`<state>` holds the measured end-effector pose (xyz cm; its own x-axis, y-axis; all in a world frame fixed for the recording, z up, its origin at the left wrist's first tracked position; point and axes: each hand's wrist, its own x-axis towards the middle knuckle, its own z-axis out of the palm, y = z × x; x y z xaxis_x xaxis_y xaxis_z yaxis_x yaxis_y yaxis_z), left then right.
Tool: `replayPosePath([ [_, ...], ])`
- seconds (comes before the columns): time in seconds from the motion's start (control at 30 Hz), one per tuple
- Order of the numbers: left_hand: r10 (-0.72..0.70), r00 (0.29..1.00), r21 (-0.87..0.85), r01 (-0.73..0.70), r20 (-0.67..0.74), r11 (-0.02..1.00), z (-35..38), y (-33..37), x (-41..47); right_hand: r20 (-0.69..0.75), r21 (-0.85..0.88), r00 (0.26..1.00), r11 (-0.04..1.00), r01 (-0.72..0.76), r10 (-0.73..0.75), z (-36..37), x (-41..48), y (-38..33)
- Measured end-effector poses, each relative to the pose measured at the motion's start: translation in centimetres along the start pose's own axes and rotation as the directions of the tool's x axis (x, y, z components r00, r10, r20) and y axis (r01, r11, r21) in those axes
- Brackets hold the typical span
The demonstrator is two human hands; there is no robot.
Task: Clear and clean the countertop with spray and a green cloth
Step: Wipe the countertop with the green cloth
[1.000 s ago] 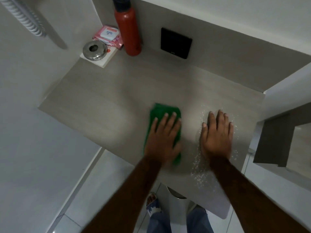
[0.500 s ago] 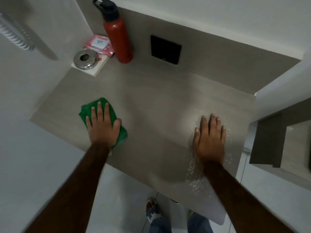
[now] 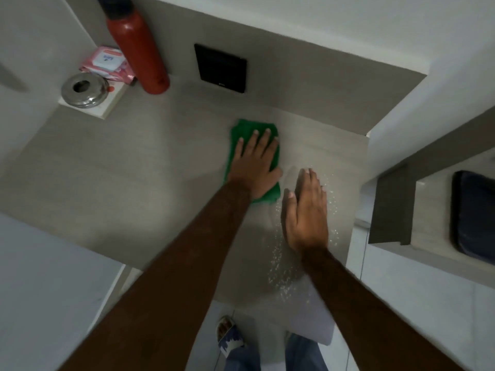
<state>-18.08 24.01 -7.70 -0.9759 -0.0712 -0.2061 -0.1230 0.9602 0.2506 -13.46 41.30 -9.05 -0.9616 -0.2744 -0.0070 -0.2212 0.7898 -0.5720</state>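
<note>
While left hand (image 3: 253, 167) presses green cloth (image 3: 242, 135) flat, right hand (image 3: 306, 212) spread — seemingly on countertop (image 3: 134, 170)

The surface (image 3: 112, 183) is a pale grey wood-grain top. A red bottle (image 3: 139, 49), a pink wipes packet (image 3: 107, 62) and a white box (image 3: 107, 105) bearing a steel lid (image 3: 84, 90) stand at its far left corner. A green cloth (image 3: 249, 129) and white granules (image 3: 281, 274) lie right of centre.

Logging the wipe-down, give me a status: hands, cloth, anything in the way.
Left hand flat on green cloth, mid-countertop. Right hand flat, open, amid white specks. Red bottle, steel tin, pink packet at back-left corner.
</note>
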Motion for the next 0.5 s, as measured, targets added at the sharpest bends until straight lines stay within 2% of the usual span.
replayPosePath([
  [0.07,0.034,0.999,-0.322,-0.040,-0.022,0.946,-0.7,0.2,-1.8,-0.015,0.157,0.999,0.987,-0.042,0.045,-0.8,0.3,-0.3],
  [0.1,-0.034,0.995,-0.466,-0.014,-0.095,0.885,-1.1,-0.5,-2.9,-0.012,0.168,0.999,0.985,-0.028,0.031,-1.2,0.7,-0.7],
  [0.13,-0.148,0.973,-0.530,0.033,-0.176,0.848,-1.2,-1.9,-3.8,0.002,0.135,1.000,0.991,0.009,-0.010,-1.3,1.3,-1.2],
  [0.2,-0.355,0.890,-0.420,0.216,-0.286,0.881,-0.4,-5.9,-5.6,0.067,-0.015,0.987,0.989,0.146,-0.145,-0.6,2.9,-3.3],
  [0.27,-0.401,0.874,-0.192,0.359,-0.273,0.913,1.1,-9.1,-7.2,0.142,-0.127,0.952,0.948,0.291,-0.273,1.1,4.9,-6.0],
  [0.3,-0.386,0.884,-0.097,0.374,-0.262,0.922,1.9,-10.0,-7.6,0.184,-0.161,0.938,0.933,0.323,-0.293,2.3,5.9,-7.1],
  [0.37,-0.363,0.896,-0.025,0.370,-0.257,0.929,2.8,-10.4,-7.7,0.244,-0.237,0.946,0.932,0.273,-0.215,4.5,7.4,-8.6],
  [0.43,-0.362,0.890,-0.022,0.371,-0.277,0.928,2.8,-10.4,-7.6,0.237,-0.304,0.963,0.932,0.198,-0.128,6.0,7.9,-8.9],
  [0.5,-0.358,0.895,-0.021,0.366,-0.266,0.930,2.6,-10.5,-7.7,0.215,-0.316,0.970,0.931,0.182,-0.117,6.2,7.8,-8.4],
])
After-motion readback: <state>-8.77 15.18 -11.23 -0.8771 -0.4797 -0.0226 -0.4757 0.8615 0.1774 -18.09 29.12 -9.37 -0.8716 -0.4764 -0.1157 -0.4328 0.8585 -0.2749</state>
